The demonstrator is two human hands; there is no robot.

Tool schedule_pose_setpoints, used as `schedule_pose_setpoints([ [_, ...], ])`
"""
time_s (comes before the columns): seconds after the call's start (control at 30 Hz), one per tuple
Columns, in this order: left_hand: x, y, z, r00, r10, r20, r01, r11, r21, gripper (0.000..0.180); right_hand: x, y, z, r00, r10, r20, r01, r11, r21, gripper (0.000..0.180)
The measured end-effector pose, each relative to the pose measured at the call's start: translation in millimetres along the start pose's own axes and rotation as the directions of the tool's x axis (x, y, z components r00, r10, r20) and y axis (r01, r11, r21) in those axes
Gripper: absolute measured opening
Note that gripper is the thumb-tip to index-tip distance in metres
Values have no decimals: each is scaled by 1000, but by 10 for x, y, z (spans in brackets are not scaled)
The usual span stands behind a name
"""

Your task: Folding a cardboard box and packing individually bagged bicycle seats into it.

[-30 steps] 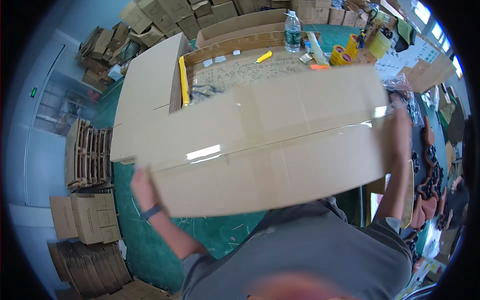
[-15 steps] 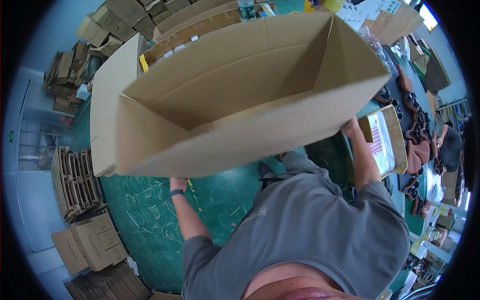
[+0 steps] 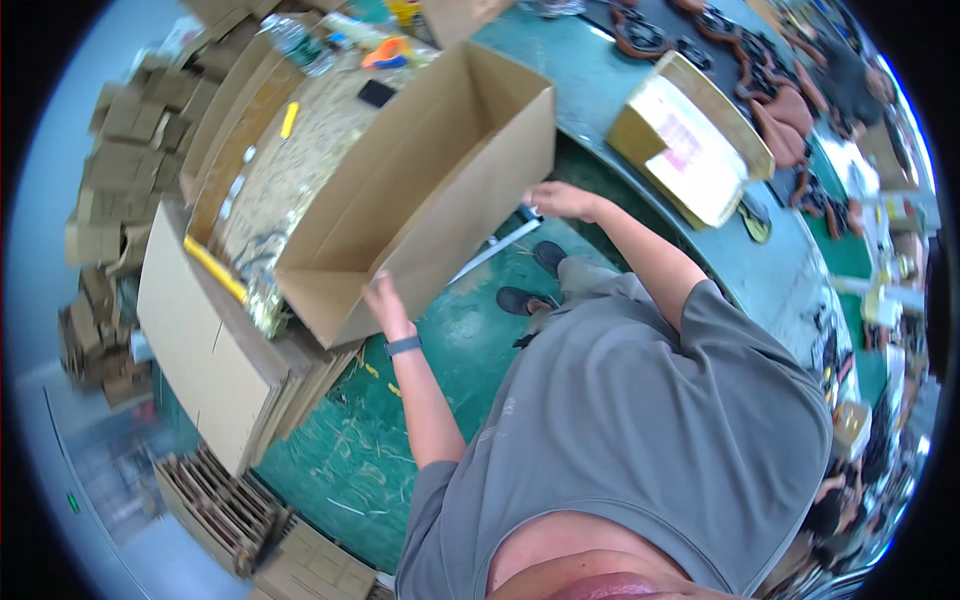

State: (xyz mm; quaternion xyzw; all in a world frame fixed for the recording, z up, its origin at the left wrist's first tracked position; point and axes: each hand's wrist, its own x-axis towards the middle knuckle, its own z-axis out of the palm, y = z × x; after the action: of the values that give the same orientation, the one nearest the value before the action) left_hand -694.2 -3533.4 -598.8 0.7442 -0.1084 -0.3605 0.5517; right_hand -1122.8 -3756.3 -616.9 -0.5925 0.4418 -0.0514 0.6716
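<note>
A large open-topped cardboard box [image 3: 450,225] stands slanted before me, on or against the littered work surface at the left. My left hand [image 3: 386,305] is at its near left corner, fingers stretched up along the outer wall and apparently touching it. Beside the box's right end is my right hand [image 3: 566,201], its fingers extended toward the wall; slight blur hides whether they touch. Nothing shows inside the box.
Flat cardboard sheets [image 3: 205,335] lean at the left. Behind the box are a plastic bottle [image 3: 300,45], a dark phone [image 3: 376,93] and an orange-blue tape dispenser [image 3: 388,53]. A yellow bin [image 3: 690,145] sits on the right bench, near brown saddles [image 3: 785,125].
The box has come down and turned, now lying slanted beside the left work surface. My hands have shifted from underneath it to its near corner and right end. The view has turned right.
</note>
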Motion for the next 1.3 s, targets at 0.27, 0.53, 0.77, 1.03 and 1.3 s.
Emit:
schedule_pose_setpoints([
  [0.27,-2255,1640,2548,-285,333,899,-915,-375,-151,43,-2141,1776,-1046,904,233,-359,-398,763,-509,77],
  [0.53,-3603,1292,4936,-750,176,637,-598,-592,-541,27,-3985,3326,-2793,625,255,-738,-465,881,-90,69],
  [0.77,-4549,1026,6272,-766,93,636,-584,-515,-628,30,-4516,4135,-4671,363,200,-910,-320,944,80,66],
  [1.03,-4856,358,6664,-318,-32,947,-936,167,-309,17,-3708,3769,-6821,258,-330,-908,-469,779,-416,57],
  [1.3,-4886,-237,6877,319,-98,943,-736,602,311,20,-2916,3961,-7997,720,-172,-672,-455,614,-645,67],
])
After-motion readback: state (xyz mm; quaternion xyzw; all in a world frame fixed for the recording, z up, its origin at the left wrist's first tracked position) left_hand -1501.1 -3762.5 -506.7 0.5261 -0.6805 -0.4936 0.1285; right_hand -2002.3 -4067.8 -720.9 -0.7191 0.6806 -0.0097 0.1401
